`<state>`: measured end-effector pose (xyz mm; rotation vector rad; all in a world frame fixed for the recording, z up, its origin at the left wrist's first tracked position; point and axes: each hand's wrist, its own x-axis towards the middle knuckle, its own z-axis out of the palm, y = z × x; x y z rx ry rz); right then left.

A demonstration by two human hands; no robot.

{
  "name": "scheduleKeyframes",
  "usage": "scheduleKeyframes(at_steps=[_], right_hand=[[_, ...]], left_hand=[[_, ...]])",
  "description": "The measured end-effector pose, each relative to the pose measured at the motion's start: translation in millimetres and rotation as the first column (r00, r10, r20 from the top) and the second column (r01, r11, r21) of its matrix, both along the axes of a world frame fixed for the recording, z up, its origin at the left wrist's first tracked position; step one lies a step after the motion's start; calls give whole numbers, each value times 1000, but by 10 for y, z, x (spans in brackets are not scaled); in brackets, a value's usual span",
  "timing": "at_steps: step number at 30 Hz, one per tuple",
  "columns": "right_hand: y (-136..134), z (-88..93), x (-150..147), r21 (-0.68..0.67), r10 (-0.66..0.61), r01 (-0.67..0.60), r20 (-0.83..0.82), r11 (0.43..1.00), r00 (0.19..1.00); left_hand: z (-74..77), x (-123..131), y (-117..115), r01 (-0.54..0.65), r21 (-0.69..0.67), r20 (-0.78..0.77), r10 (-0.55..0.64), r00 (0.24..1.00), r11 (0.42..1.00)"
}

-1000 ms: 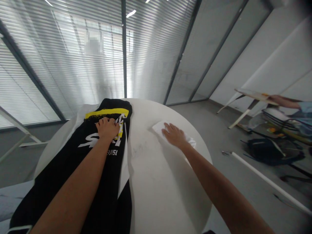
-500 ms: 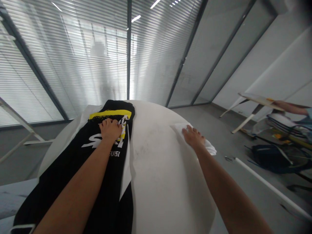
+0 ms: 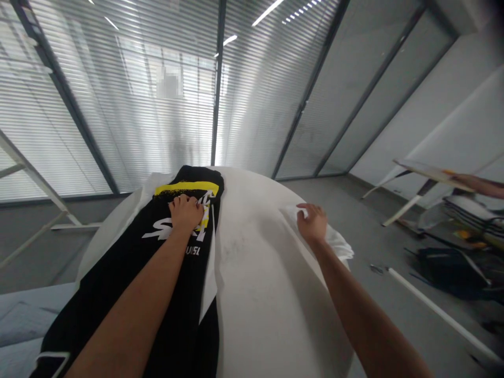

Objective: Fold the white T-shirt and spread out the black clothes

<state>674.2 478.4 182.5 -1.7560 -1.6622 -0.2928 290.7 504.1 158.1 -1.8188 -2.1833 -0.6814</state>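
Observation:
Black fabric (image 3: 118, 283) with a yellow band and white lettering lies lengthwise over the left part of a round white table (image 3: 252, 294). On its printed area rests my left hand (image 3: 185, 212), palm down with the fingers spread. My right hand (image 3: 312, 221) is at the table's right edge, over a thin white cloth (image 3: 339, 244). Its fingers are bent and curled together, and whatever they pinch is hidden. White material shows beneath the black fabric along its right side.
Grey folded cloth (image 3: 27, 320) lies at the lower left beside a white metal frame (image 3: 39, 181). At the right are a white pole (image 3: 441, 310) on the floor, a dark bag (image 3: 449, 268), and another person's arm (image 3: 480, 185) over a table (image 3: 425, 170).
My right hand's fingers have gone from flat on the white cloth to curled. My left hand stays on the black fabric. The whole view has shifted slightly.

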Motion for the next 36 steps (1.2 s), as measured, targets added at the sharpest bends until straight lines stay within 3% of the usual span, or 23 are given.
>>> scheduleKeyframes(at_steps=[3, 7, 12, 17, 21, 25, 28, 32, 34, 36], right_hand=[[-150, 64, -443, -107, 216, -237, -172, 966, 961], [-432, -69, -966, -349, 367, -430, -234, 833, 900], [-575, -280, -1012, -273, 396, -362, 79, 891, 915], [-506, -346, -830, -329, 381, -325, 122, 887, 916], [-551, -367, -855, -408, 386, -287, 184, 867, 904], [-595, -389, -885, -462, 413, -277, 224, 843, 883], [-589, -409, -883, -455, 406, -273, 224, 847, 886], [-570, -427, -885, -454, 380, -257, 203, 853, 903], [-566, -428, -892, -453, 369, -255, 183, 855, 911], [-567, -428, -900, -447, 361, -257, 163, 857, 918]], left_hand=[[20, -4, -29, 13, -22, 9, -13, 1000, 1000], [38, -5, -93, 60, -80, 6, -59, 998, 995], [106, 86, -243, 105, -105, -105, -116, 988, 989], [212, 104, -593, 193, -117, -182, -212, 960, 974], [98, -35, -897, 275, -201, -183, -312, 932, 940], [-61, -142, -997, 275, -312, -111, -322, 940, 909], [-68, -136, -991, 268, -309, -87, -308, 947, 912], [44, -130, -1004, 243, -273, -74, -272, 959, 931], [109, -177, -1021, 146, -222, -74, -166, 983, 964], [161, -264, -1037, -42, -137, -70, 33, 997, 990]])
